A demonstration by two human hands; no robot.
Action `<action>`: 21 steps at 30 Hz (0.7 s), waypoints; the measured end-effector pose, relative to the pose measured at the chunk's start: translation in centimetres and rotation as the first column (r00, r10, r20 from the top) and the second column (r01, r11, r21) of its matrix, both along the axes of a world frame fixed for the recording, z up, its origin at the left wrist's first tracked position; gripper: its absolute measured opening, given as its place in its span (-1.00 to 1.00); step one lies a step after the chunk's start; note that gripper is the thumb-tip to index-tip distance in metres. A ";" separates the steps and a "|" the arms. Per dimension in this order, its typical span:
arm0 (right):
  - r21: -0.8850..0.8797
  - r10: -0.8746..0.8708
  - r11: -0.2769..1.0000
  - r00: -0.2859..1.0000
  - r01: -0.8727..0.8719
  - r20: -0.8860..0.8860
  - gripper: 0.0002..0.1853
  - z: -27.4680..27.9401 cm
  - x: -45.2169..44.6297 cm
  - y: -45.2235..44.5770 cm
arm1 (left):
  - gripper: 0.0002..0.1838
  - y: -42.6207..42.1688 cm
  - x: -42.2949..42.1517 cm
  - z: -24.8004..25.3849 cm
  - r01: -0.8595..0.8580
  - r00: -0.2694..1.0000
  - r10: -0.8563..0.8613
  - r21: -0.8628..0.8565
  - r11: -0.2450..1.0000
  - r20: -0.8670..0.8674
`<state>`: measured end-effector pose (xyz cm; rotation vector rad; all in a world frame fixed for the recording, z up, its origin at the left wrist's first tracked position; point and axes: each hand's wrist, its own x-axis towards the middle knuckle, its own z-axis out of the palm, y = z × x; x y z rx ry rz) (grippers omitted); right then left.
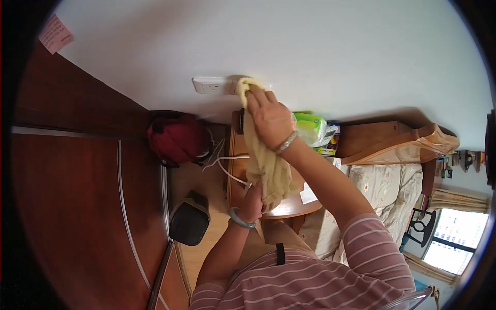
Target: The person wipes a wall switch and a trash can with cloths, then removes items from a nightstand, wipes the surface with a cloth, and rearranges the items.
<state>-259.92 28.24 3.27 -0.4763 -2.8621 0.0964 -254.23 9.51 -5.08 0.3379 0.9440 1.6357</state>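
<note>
A yellow cloth (274,173) hangs between my two hands. Its upper end lies under the fingers of my right hand (271,121), pressed to the white wall just right of a white socket plate (211,85). Lower down, my left hand (252,202) is closed round the cloth's lower part, in front of a small wooden table (294,208). The cloth hides part of the tabletop and whatever is behind it on the wall.
Beside the table stand a dark red backpack (178,138) and a black bin (189,223). White cables (227,170) run to the tabletop. A green-and-white package (310,126) is at the table's back, near a wooden headboard (372,142) and bed (380,183).
</note>
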 end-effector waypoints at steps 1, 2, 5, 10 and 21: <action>-0.002 -0.031 1.000 1.000 0.031 0.005 -0.56 0.0 0.7 0.3 | -0.46 0.1 0.2 -0.1 0.016 0.999 -0.016 -0.005 1.000 0.043; -0.002 -0.060 0.998 0.998 0.060 0.010 -0.56 -0.2 1.5 0.7 | -0.50 0.5 0.3 0.4 0.031 0.996 -0.031 -0.008 0.999 0.085; -0.033 -0.159 0.987 0.987 0.158 -0.034 -0.54 -1.5 4.4 1.7 | -0.53 0.8 2.3 -1.2 0.078 0.995 -0.080 -0.028 0.997 -0.060; -0.140 -0.141 0.982 0.983 0.123 -0.121 -0.49 -0.7 6.9 1.6 | -0.47 0.6 1.4 2.5 0.128 0.947 -0.122 -0.001 0.992 0.299; -0.021 0.096 0.994 0.971 -0.103 -0.221 -0.54 -2.3 -3.4 -1.4 | -0.42 -2.4 -3.9 3.3 -0.134 0.949 0.146 -0.063 0.989 0.280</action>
